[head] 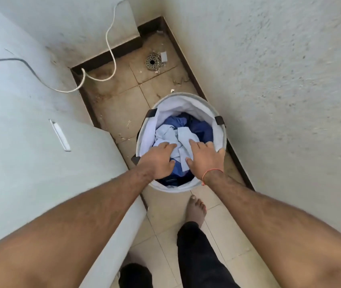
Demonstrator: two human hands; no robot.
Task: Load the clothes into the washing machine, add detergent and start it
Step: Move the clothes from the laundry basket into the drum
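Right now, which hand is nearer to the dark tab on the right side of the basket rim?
The right hand. It reaches into the basket just below the dark tab, on that side. The left hand is at the opposite side, over the pale blue clothes.

basket (222, 140) mouth open, walls (279, 90) close beside

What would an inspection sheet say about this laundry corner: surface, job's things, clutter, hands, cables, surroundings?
Surface: tiled floor, stained near the drain.
Job's things: laundry basket on the floor, holding blue and pale clothes; white machine at left.
Clutter: dry debris and a paper scrap by the drain.
Hands: left hand and right hand reach into the basket, fingers on the clothes.
Cables: white cord; grey cable.
Surroundings: rough white walls.
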